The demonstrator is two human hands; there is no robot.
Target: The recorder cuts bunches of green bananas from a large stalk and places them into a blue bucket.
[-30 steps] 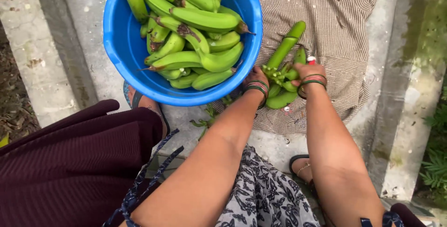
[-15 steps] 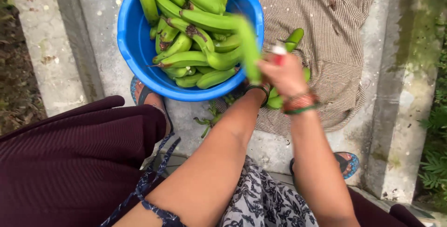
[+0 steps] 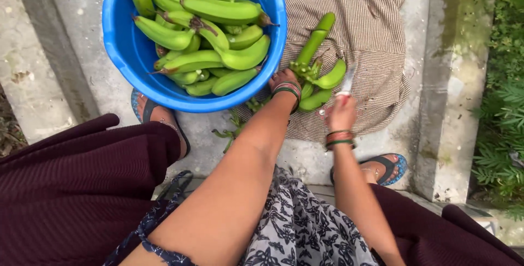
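Observation:
A small bunch of green bananas (image 3: pixel 316 45) lies on a checked brown cloth (image 3: pixel 376 20) on the concrete. My left hand (image 3: pixel 284 79), bangles on the wrist, grips the bunch at its stalk end beside the basin's rim. Just right of the bunch, my right hand (image 3: pixel 341 114) is closed on a small knife (image 3: pixel 347 79) with its blurred blade pointing up toward the fruit. A round blue basin (image 3: pixel 117 53) at the upper left is heaped with several loose green bananas (image 3: pixel 218 9).
My sandaled feet (image 3: pixel 158 116) (image 3: pixel 385 167) rest on the concrete, one under the basin's edge. Green stalk scraps (image 3: pixel 234 129) lie between them. A raised concrete curb (image 3: pixel 445 80) runs along the right, with leafy plants (image 3: pixel 502 107) beyond it.
My right hand carried a cut banana over to the basin, then drew back to the cloth with the knife. My left hand stayed on the bunch.

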